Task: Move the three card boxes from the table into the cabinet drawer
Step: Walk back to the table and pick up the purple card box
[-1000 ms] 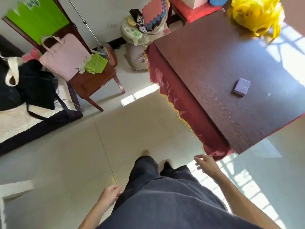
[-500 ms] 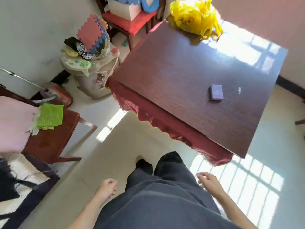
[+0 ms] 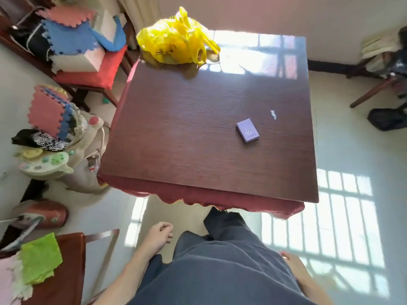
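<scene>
One purple card box (image 3: 247,130) lies flat on the dark wooden table (image 3: 176,137), right of its middle. No other card box and no cabinet drawer is in view. My left hand (image 3: 159,234) hangs low by my left leg with its fingers loosely curled and nothing in it. My right hand (image 3: 290,261) hangs beside my right leg, mostly hidden behind my dark trousers; only its back shows, so its fingers cannot be read. Both hands are well short of the table's near edge.
A yellow plastic bag (image 3: 176,40) sits at the table's far left corner, and a small white scrap (image 3: 273,114) lies near the box. A red cloth (image 3: 220,198) hangs under the near edge. Cluttered chairs (image 3: 88,69) and a baby seat (image 3: 66,155) stand left; another chair (image 3: 378,84) stands at the far right.
I have turned right and stepped up to the table, which now fills the middle of the view. Both hands stay low at my sides and hold nothing.
</scene>
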{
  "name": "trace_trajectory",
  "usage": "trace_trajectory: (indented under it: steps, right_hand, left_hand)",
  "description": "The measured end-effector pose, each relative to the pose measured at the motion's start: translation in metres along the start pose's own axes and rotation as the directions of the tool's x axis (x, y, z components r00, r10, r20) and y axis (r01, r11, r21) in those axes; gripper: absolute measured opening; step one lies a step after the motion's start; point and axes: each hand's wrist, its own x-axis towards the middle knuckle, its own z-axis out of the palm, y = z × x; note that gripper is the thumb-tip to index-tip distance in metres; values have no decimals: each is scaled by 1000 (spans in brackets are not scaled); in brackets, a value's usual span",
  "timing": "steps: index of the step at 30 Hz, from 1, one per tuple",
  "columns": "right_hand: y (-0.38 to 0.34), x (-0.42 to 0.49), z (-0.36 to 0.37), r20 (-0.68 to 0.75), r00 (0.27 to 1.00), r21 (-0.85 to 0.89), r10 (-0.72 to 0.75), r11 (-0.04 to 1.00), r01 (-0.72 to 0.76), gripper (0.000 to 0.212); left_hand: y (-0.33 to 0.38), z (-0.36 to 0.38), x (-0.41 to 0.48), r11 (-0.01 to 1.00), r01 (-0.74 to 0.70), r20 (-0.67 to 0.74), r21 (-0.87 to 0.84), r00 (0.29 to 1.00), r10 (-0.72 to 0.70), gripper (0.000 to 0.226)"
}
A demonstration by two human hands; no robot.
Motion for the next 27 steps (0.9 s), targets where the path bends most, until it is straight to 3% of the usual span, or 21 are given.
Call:
trace_trajectory:
  steps: [6,12,16,22,27]
  right_hand:
    - [-95,10,-24,-14,983,166,-181,969,181,15]
    - [-196,9,-48,-114,940,199,-320,920,338,10]
    - [-263,20,-70,-198,904,-40,-379,925,379,36]
    - [-358,45,-95,-249,868,-361,-431,872,330,70]
    - [-400,65,-100,-173,853,-631,-493,720,288,88]
  left_hand:
    - [26,-22,29,999,14,9,43,1000,-15,17]
    - [37,-44,58,992,66,62,105,995,-73,19]
    - [56,-56,77,989,54,81,135,995,-65,18]
    - [87,-65,85,1000,14,34,27,999,-15,10]
    - [89,-72,81,999,37,12,3,999,-37,12]
